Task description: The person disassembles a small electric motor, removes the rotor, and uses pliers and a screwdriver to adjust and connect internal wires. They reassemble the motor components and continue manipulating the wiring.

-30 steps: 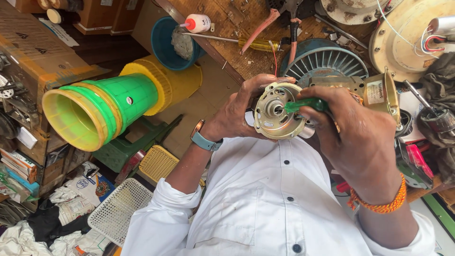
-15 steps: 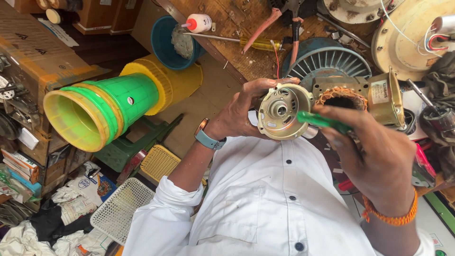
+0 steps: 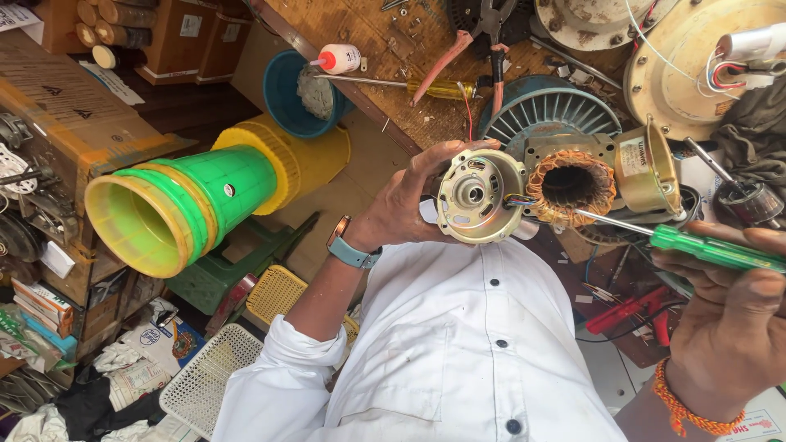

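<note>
Holding a round metal motor cover at frame centre in the left hand, beside the copper-wound stator; gripping a green-handled screwdriver at right in the right hand, tip nearing the stator.

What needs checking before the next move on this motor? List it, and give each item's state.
1. Left hand grips the round end cover by its rim: ok.
2. Right hand closed around the green-handled screwdriver: ok.
3. Screwdriver tip seated between the cover and the copper winding: cannot tell, the tip is hidden.
4. Coloured wires clear of the screwdriver shaft: not ok, the shaft runs right beside them.
</note>
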Demonstrator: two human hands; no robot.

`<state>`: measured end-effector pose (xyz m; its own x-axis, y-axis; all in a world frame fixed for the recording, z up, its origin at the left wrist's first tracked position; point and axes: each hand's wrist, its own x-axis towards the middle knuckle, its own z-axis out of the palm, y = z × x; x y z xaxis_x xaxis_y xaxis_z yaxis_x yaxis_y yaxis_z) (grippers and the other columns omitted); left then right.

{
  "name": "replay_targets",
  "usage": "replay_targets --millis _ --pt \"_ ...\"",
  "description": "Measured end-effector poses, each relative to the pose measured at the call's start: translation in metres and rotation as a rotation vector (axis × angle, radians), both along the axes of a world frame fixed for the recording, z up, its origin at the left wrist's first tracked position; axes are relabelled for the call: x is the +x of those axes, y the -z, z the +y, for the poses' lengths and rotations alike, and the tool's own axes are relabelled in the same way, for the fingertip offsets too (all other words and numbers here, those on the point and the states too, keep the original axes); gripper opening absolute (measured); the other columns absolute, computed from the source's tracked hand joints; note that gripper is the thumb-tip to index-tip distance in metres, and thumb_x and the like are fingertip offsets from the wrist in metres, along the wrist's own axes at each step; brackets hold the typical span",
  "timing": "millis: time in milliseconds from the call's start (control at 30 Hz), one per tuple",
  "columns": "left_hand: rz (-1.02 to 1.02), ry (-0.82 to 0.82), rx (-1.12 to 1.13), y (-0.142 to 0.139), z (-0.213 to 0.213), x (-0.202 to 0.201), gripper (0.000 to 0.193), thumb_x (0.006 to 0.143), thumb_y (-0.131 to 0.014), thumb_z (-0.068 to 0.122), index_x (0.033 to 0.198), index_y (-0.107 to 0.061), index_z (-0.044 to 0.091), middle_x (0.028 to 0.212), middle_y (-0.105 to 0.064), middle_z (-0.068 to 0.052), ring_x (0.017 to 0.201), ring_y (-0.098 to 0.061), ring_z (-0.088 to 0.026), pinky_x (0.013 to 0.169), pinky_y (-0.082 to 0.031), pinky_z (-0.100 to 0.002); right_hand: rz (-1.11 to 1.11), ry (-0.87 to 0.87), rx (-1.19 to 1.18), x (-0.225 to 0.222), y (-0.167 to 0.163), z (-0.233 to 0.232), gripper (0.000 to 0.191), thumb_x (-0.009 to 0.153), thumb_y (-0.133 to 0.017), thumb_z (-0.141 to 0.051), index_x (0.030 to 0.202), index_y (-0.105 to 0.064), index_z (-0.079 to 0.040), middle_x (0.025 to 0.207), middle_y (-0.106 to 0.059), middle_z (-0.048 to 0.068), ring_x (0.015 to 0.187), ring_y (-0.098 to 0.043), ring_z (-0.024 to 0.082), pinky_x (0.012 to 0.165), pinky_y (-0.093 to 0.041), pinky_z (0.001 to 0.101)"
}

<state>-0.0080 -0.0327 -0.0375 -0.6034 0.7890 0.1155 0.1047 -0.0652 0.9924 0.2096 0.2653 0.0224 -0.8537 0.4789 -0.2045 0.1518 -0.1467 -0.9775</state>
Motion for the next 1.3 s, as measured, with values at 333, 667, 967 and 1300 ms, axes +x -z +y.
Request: replay_targets --millis 333,667,967,1300 --pt "-0.031 -0.039 -0.052 0.008 -0.008 0.007 0.117 0.076 -0.099 0.021 0.162 -0.020 0.030 0.161 -0.047 -0.013 0.146 -0.052 -0.027 0.126 -0.047 -0.043 0.023 -0.015 -0.060 0.012 0.011 0.004 0.031 0.131 -0.035 -0.029 0.143 -0.042 -0.001 0.127 -0.061 0.025 0.109 -0.068 0.031 0.102 -0.058 0.0432" --pt "-0.149 -0.004 -0.048 -0.014 -0.004 -0.006 0.114 0.074 -0.083 0.055 0.165 -0.021 0.023 0.157 -0.049 -0.016 0.144 -0.054 -0.026 0.121 -0.051 -0.043 0.015 0.171 -0.046 0.056 0.053 0.034 0.042 0.121 -0.033 -0.024 0.117 -0.056 0.011 0.115 -0.062 0.021 0.093 -0.064 0.026 0.093 -0.057 0.0389" --pt "-0.540 -0.321 -0.023 -0.035 -0.010 -0.008 0.092 0.095 -0.042 0.082 0.145 -0.050 0.006 0.126 -0.068 -0.012 0.109 -0.069 -0.018 0.095 -0.058 -0.035 0.083 0.331 -0.281 0.070 0.057 0.045 0.035 0.121 -0.040 -0.023 0.120 -0.056 0.007 0.112 -0.059 0.016 0.101 -0.062 0.025 0.097 -0.054 0.0382" --pt "-0.549 -0.462 0.085 -0.035 -0.020 -0.008 0.078 0.102 -0.039 0.076 0.130 -0.057 0.005 0.114 -0.068 -0.011 0.102 -0.066 -0.018 0.092 -0.052 -0.033 0.317 0.709 -0.591 0.180 0.137 0.164 0.024 0.124 -0.042 -0.018 0.124 -0.054 0.003 0.116 -0.059 0.011 0.105 -0.056 0.018 0.096 -0.047 0.0298"
